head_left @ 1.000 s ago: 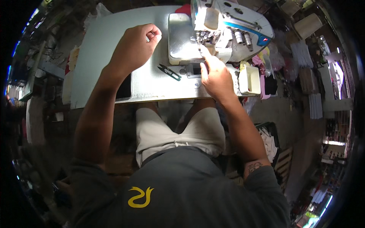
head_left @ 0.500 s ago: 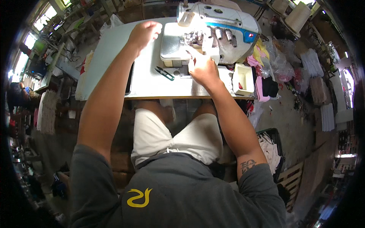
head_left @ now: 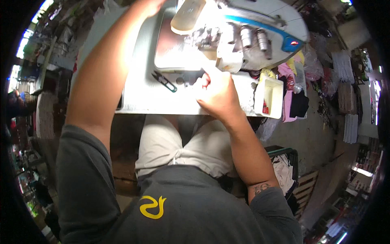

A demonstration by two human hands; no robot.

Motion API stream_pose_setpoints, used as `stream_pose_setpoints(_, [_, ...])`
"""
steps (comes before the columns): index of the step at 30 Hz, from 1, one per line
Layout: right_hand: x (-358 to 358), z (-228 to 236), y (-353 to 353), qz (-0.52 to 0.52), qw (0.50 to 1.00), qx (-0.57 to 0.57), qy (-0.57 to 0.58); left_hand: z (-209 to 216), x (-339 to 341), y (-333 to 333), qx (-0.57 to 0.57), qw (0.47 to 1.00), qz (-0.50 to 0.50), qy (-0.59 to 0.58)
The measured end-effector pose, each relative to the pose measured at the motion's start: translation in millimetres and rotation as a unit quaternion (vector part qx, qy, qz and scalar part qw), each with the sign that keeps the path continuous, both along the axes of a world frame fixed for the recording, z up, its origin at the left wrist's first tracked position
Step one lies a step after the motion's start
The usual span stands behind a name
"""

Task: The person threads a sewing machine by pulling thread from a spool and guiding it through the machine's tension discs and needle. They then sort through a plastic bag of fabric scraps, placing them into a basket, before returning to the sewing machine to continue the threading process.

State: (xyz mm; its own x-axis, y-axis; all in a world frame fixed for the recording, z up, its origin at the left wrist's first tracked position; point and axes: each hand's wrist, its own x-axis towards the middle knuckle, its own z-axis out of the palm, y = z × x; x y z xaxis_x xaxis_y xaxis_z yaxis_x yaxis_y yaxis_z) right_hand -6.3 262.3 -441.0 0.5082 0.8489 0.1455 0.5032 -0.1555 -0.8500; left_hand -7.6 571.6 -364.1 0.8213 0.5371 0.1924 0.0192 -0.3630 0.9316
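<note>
A white overlock sewing machine point(head_left: 276, 24) with a blue stripe stands on the table, its front plate washed out by glare. My right hand point(head_left: 219, 91) is at the front edge of the plate. Its index finger reaches toward the lit sewing area and the other fingers curl in; anything between them is lost in the glare. My left hand point(head_left: 152, 5) is up at the top edge of the picture, left of the machine, with its fingers cut off or blurred. Green-handled thread snips point(head_left: 165, 81) lie on the white table point(head_left: 142, 89), left of my right hand.
A cream plastic box point(head_left: 276, 97) with a small red item sits at the table's right front edge. Pink and black cloth point(head_left: 288, 101) hangs beside it. Below stands a dark crate point(head_left: 294, 156) of pale fabric, near a wooden pallet point(head_left: 306, 189).
My view has moved closer to the machine. My left hand has gone farther up and away, to the picture's top edge. My right hand stays by the plate's front, its index finger still extended.
</note>
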Motion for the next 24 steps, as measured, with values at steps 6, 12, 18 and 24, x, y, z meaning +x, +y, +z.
stream_pose_setpoints(6, [-4.9,7.4,1.2,0.012,0.994,-0.001,0.107,-0.3,12.2,19.5,0.004,0.998,0.006,0.062])
stream_pose_setpoints(12, [-16.9,11.1,9.7,-0.004,0.984,-0.045,0.171,-40.4,58.9,60.2,-0.087,0.994,0.043,0.054])
stream_pose_setpoints(18, [-79.4,22.7,48.2,0.105,0.992,-0.053,0.034,-62.3,65.9,98.7,-0.204,0.973,0.095,0.058])
stream_pose_setpoints(24, [-107.7,23.5,-18.2,0.212,0.977,-0.030,0.014,7.5,-33.0,32.6,-0.230,0.954,0.160,-0.107])
